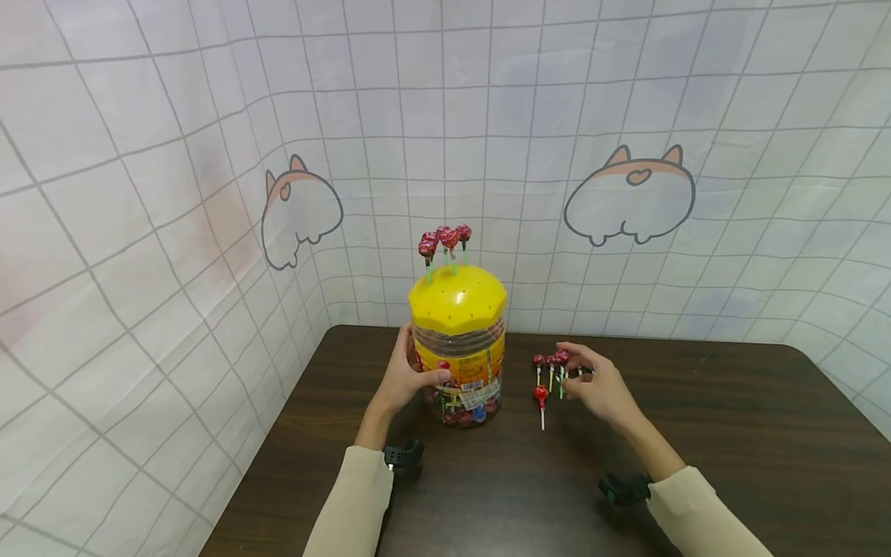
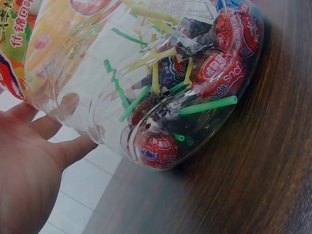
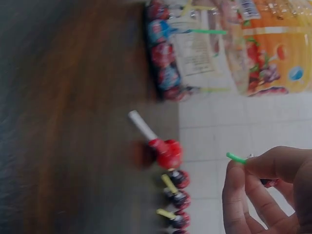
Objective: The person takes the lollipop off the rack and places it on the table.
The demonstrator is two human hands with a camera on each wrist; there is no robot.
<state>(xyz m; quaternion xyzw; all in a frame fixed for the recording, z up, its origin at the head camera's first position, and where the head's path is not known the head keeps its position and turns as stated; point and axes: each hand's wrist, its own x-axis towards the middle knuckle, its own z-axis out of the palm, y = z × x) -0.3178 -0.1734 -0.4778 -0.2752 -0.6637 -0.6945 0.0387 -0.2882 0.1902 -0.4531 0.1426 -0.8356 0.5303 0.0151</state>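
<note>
A clear jar [image 1: 459, 367] of wrapped lollipops stands upright on the table under a yellow domed lid [image 1: 455, 298] with small holes. Several red-wrapped lollipops [image 1: 448, 238] stick up from the lid on green sticks. My left hand [image 1: 409, 377] grips the jar's left side, thumb across its front label. To the right of the jar, my right hand [image 1: 602, 387] pinches a lollipop by its green stick [image 3: 236, 158] between thumb and index finger; its head is mostly hidden by the fingers. Just left of that hand lies a red lollipop [image 1: 541, 394] with a white stick.
Behind the red lollipop, several dark-red lollipops [image 3: 179, 199] with yellowish sticks lie in a row. The brown wooden table [image 1: 696, 418] ends at a white grid-patterned curtain [image 1: 529, 193] at the back and left.
</note>
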